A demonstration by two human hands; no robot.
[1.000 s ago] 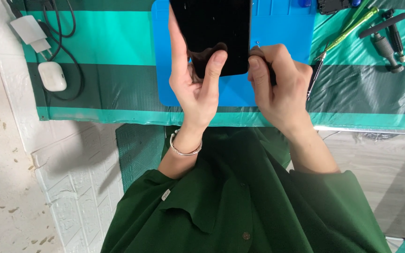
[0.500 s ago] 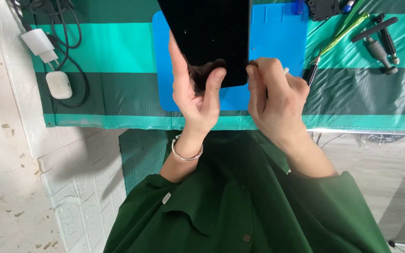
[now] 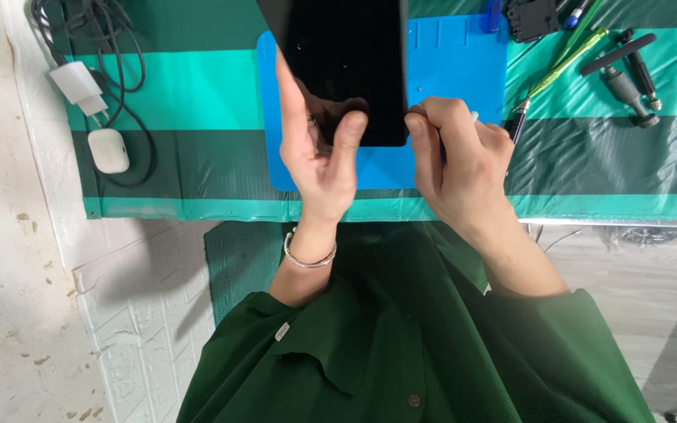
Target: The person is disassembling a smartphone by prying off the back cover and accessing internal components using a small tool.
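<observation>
Head view: two hands at a black tablet on a blue mat.

Tablet (image 3: 346, 63), black, lies at 12 o'clock on blue mat (image 3: 464, 70). Left hand (image 3: 319, 153) grips its lower edge, thumb on the glass. Right hand (image 3: 456, 160), at 3 o'clock of the tablet's corner, is closed around a thin tool (image 3: 474, 117), mostly hidden, possibly white-tipped. White charger (image 3: 78, 84) and white earbud case (image 3: 109, 150) at 9 o'clock; screwdrivers (image 3: 624, 74) at 2 o'clock.

Dark rect. tablet screen (image 3: 346, 63), blank, glossy black; lower edge betw. left hand (image 3: 319, 157) & right hand (image 3: 460, 168).
</observation>
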